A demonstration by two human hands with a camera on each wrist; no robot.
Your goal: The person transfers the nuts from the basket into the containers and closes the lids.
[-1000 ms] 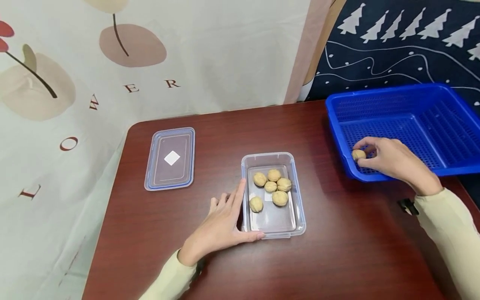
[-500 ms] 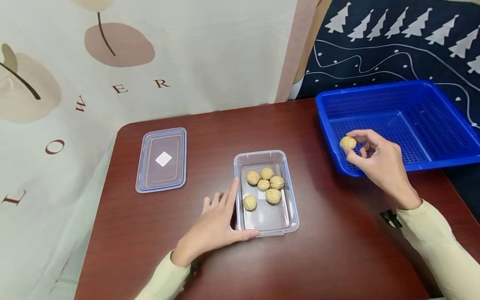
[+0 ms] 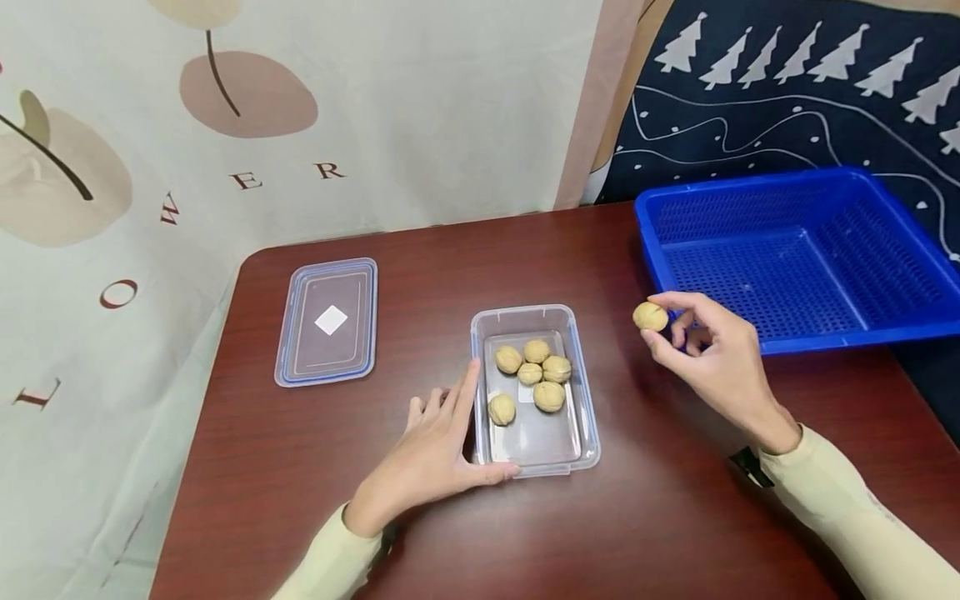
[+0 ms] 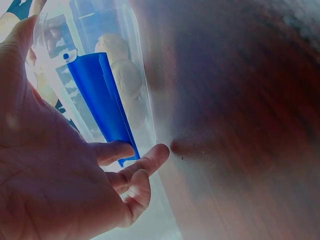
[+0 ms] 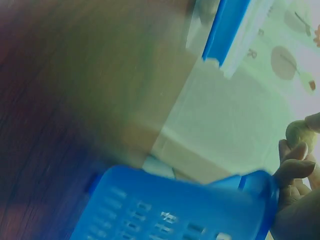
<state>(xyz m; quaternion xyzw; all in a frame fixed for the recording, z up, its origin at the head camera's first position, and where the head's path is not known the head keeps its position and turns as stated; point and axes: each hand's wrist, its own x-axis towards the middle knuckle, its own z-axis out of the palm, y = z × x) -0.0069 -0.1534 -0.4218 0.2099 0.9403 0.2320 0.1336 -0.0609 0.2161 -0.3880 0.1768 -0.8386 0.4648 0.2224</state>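
Note:
A walnut [image 3: 650,317] is pinched between the thumb and fingertips of my right hand [image 3: 720,358], just off the near left corner of the blue basket [image 3: 825,340]. The right wrist view shows the same walnut [image 5: 300,135] at its right edge. My left hand [image 3: 427,458] rests at the near left corner of a clear plastic container [image 3: 536,462], index finger along its left side and thumb at its front rim. Several walnuts [image 3: 549,397] lie inside. The left wrist view has the container's blue side clip [image 4: 97,95] close to the curled lower fingers [image 4: 140,185].
A clear lid [image 3: 327,321] with a blue seal and white label lies at the left on the dark red table [image 3: 420,333]. Behind the table hang a pale printed cloth [image 3: 450,108] and a dark cloth [image 3: 750,125] with white trees.
The right hand has lifted a walnut out of the blue basket and carried it left over the basket's rim. The left hand stays at the container, and the head view has shifted slightly.

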